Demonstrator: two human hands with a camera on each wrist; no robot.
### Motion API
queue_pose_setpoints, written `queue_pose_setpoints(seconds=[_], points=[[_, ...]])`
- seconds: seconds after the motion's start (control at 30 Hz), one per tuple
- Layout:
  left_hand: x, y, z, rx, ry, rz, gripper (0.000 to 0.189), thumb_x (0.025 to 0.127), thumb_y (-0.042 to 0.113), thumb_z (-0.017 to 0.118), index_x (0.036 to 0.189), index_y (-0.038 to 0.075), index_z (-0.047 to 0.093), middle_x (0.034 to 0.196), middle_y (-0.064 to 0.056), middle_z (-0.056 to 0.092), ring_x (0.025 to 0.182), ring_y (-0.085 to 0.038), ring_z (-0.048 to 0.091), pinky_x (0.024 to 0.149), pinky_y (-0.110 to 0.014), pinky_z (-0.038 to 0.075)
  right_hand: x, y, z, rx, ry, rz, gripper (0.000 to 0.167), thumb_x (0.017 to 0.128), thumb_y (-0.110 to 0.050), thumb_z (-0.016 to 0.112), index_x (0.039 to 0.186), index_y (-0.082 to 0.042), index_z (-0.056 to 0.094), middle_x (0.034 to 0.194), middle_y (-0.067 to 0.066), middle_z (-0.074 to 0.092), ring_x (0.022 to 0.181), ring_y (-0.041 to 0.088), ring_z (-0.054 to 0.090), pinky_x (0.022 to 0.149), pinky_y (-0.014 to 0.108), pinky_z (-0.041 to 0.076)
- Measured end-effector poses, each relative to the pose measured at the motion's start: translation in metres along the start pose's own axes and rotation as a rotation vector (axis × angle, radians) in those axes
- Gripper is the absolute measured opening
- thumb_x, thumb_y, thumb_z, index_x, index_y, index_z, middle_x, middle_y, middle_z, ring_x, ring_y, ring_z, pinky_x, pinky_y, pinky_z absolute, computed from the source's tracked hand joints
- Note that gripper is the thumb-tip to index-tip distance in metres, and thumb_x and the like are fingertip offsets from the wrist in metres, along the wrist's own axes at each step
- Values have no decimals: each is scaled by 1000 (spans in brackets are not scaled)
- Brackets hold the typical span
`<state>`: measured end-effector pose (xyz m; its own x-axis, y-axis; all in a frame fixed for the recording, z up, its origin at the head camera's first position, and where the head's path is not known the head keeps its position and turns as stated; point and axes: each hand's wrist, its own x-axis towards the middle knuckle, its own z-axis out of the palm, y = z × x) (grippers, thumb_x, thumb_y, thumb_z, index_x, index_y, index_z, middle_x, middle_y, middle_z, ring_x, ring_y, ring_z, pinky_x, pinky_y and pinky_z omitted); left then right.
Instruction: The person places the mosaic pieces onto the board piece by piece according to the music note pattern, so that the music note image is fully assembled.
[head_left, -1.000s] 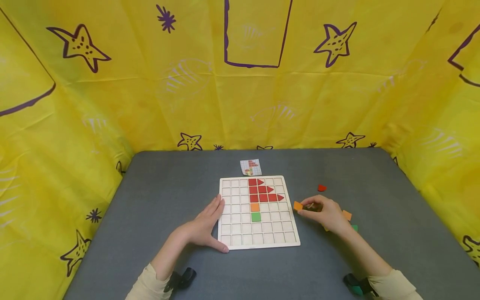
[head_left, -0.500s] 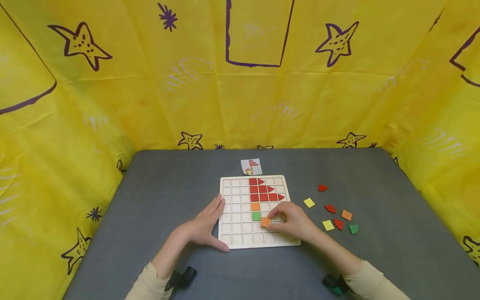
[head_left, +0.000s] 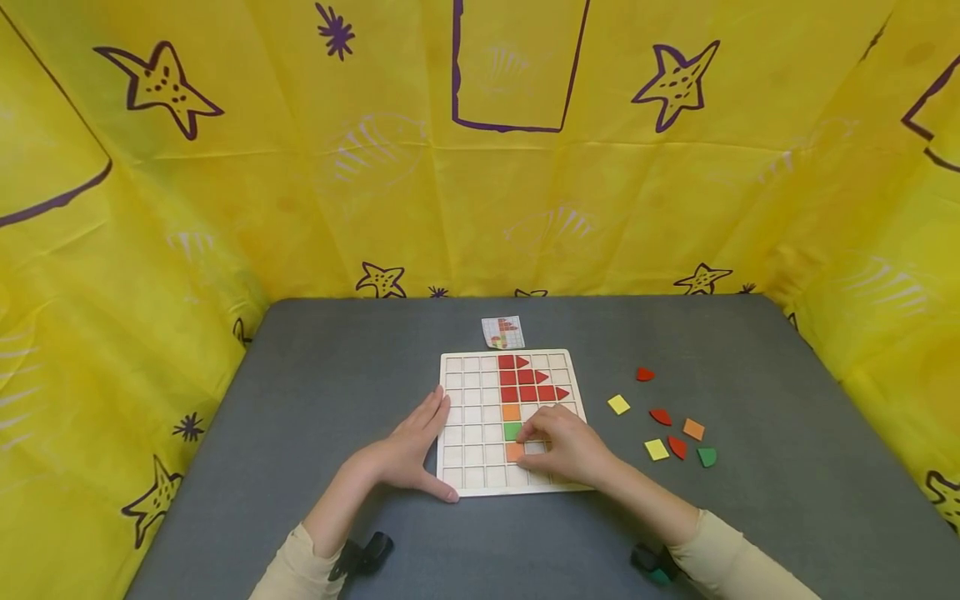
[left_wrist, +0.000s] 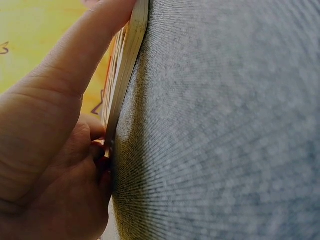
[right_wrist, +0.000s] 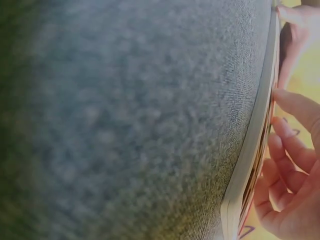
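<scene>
A wooden grid board (head_left: 473, 477) lies on the dark table with red squares and red triangles (head_left: 562, 393) in its upper rows. Below them sit one orange square (head_left: 511, 412) and one green square (head_left: 512, 431). My right hand (head_left: 567, 447) reaches over the board, thumb and finger at the right side of another orange square tile (head_left: 514, 452) in the cell under the green one; its fingertips hide part of it. My left hand (head_left: 405, 450) rests against the board's left side, fingers extended along the edge and thumb at the near corner. The left wrist view shows that thumb on the board's rim (left_wrist: 131, 55).
Right of the board lie loose tiles: yellow squares (head_left: 618, 404), red rounded pieces (head_left: 661, 417), an orange square (head_left: 693, 429) and a green rounded piece (head_left: 707, 457). A small pattern card (head_left: 503, 332) lies behind the board. Yellow printed cloth (head_left: 300, 208) surrounds the table.
The right hand has carried the orange square from beside the board leftward over the grid, down to the cell below the green square. The left hand has stayed at the board's edge.
</scene>
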<state>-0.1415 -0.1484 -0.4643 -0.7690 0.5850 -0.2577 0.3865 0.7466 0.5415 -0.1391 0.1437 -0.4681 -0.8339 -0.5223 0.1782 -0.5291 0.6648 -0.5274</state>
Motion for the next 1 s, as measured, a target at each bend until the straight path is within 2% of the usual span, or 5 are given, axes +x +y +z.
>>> queue_pose_setpoints(seconds=[0.2,0.4,0.6,0.77,1.0], points=[[0,1,-1,3,1,-2,134,65,63,82,155,1,5,162,-16,-8,148,-29,-5,114,-52,16,0,-1,-3,66,-30,28,22,74,-23,85,91,-21,72,85,-13,64,85,9,51,78,30,43],[0,1,-1,0,7,5,133,65,62,82,155,0,6,162,-17,-8,148,-30,-5,114,-53,16,-3,12,-20,180,1,132,21,78,-26,83,96,-20,73,92,-10,65,86,13,53,77,33,44],[-1,2,-1,-7,8,0,133,65,61,83,155,0,6,162,-17,-8,148,-30,-5,114,-53,16,-18,41,-45,188,106,251,22,80,-27,82,98,-17,74,88,-3,64,81,19,53,68,32,44],[0,3,-1,-3,6,-9,133,65,62,83,155,0,7,162,-17,-7,148,-30,-4,114,-52,16,-32,72,-67,177,171,385,27,83,-32,79,103,-16,73,96,0,68,84,18,57,71,33,46],[0,3,0,-6,5,1,133,65,61,83,155,-1,7,162,-18,-7,148,-31,-3,114,-53,16,-46,112,-94,151,212,501,36,88,-35,73,113,-9,69,110,12,68,92,26,62,75,36,46]])
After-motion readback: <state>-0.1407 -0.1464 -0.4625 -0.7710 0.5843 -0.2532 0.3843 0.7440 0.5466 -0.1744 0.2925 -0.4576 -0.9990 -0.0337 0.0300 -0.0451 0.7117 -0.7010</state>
